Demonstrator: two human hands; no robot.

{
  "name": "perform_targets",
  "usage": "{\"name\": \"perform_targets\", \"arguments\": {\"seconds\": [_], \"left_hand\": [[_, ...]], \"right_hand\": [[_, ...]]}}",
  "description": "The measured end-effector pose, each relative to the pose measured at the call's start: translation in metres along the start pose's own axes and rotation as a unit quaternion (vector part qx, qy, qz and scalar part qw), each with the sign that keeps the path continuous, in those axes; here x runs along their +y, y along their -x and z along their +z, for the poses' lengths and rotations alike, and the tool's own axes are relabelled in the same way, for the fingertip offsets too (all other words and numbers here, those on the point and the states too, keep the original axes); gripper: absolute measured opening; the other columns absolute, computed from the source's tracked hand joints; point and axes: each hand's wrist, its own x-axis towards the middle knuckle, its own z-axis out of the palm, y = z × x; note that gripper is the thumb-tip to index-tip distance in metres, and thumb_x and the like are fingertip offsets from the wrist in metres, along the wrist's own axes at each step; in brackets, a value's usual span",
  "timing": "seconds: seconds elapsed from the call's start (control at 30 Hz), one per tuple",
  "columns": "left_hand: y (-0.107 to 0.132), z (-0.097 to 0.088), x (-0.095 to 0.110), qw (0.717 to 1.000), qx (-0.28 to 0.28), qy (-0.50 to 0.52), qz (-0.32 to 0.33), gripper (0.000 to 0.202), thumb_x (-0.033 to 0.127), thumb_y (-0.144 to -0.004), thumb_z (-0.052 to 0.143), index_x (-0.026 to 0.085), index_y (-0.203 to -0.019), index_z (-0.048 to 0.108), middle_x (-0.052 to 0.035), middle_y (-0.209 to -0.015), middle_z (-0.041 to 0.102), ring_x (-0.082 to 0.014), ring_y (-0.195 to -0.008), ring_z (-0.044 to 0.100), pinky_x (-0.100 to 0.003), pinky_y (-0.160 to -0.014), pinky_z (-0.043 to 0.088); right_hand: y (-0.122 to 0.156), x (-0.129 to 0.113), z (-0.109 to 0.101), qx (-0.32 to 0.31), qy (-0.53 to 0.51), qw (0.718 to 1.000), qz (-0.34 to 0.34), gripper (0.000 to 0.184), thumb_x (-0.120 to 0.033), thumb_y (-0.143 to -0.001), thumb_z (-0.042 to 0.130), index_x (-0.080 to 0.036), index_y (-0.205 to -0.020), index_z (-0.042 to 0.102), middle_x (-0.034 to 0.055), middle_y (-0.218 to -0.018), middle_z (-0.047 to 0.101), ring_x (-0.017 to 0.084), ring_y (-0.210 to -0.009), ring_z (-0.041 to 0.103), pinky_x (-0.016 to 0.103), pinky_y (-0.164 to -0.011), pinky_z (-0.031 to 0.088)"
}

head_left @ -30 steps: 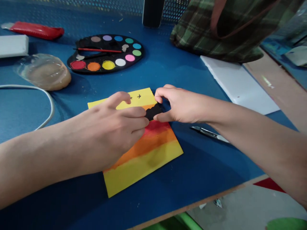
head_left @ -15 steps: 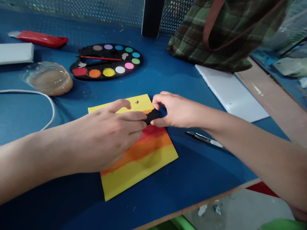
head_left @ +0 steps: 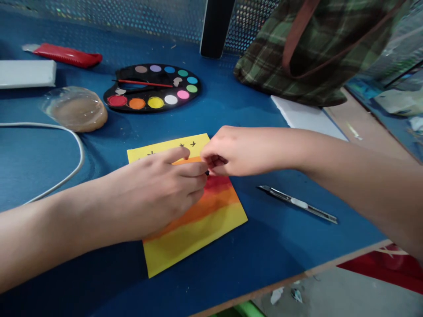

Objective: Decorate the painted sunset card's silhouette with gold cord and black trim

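Observation:
A yellow card (head_left: 194, 237) painted with orange and red bands lies on the blue table, with small black bird shapes (head_left: 187, 144) near its top edge. My right hand (head_left: 238, 152) is closed around a black paper cutout (head_left: 207, 173), and only a sliver of it shows. My left hand (head_left: 158, 189) lies over the card, its fingertips at the cutout and its thumb apart from them. The hands almost touch, and the left hand hides much of the card.
Behind the card lies a round watercolour palette (head_left: 152, 88) with a red paintbrush (head_left: 142, 82). A craft knife (head_left: 297, 203) lies to the right. A white cable (head_left: 42, 125), clear pouch (head_left: 76, 109), red cutter (head_left: 64, 56), white board (head_left: 307, 114) and plaid bag (head_left: 307, 53) surround them.
My right hand has moved left and closed over the black cutout, which was visible before and is now almost hidden. The view has shifted, showing more of the craft knife.

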Motion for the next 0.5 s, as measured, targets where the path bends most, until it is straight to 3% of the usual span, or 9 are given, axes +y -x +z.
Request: {"name": "perform_targets", "arguments": {"seconds": [0.5], "left_hand": [[0.0001, -0.0002, -0.0002, 1.000, -0.016, 0.013, -0.002, 0.035, 0.014, -0.086, 0.034, 0.017, -0.098, 0.066, -0.0063, -0.113, 0.065, -0.0239, -0.107, 0.056, -0.042, -0.093, 0.040]], "right_hand": [[-0.0064, 0.0027, -0.0009, -0.026, 0.027, 0.999, -0.001, 0.019, -0.018, -0.085, 0.052, -0.014, -0.067, 0.057, -0.0012, -0.060, 0.052, 0.008, -0.051, 0.039, 0.026, -0.049, 0.025]]}}
